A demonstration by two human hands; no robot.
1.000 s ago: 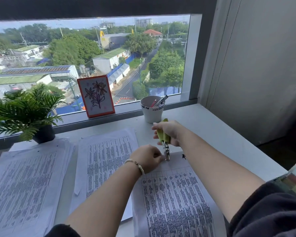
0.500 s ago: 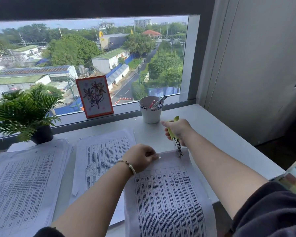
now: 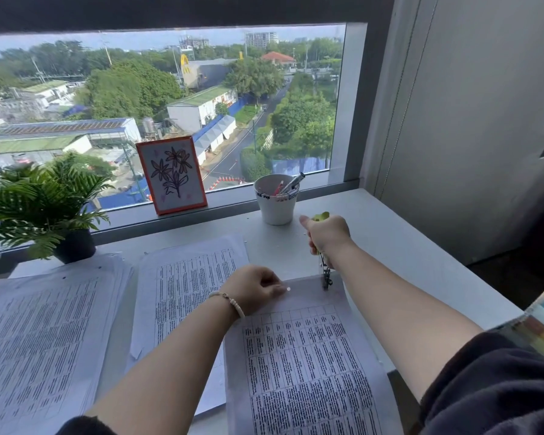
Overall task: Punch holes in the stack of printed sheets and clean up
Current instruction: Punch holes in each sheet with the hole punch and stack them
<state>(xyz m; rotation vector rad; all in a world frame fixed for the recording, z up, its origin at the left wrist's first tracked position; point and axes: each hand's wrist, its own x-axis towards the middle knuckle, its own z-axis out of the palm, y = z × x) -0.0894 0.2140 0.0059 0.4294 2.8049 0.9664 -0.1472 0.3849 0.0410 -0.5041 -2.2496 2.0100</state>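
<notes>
1. Two hands work the sheet stack (image 3: 308, 365), which lies on the desk (image 3: 405, 246) with its long axis running away from us.
2. Our right hand (image 3: 328, 235) grips the hole punch (image 3: 325, 276), biting the stack's far edge.
3. Our left hand (image 3: 255, 290), fingers curled, presses that edge just left of the punch.

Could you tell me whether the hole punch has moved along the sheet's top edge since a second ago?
Yes. The hole punch moved rightward, from below the white cup towards the sheet's right corner.
</notes>
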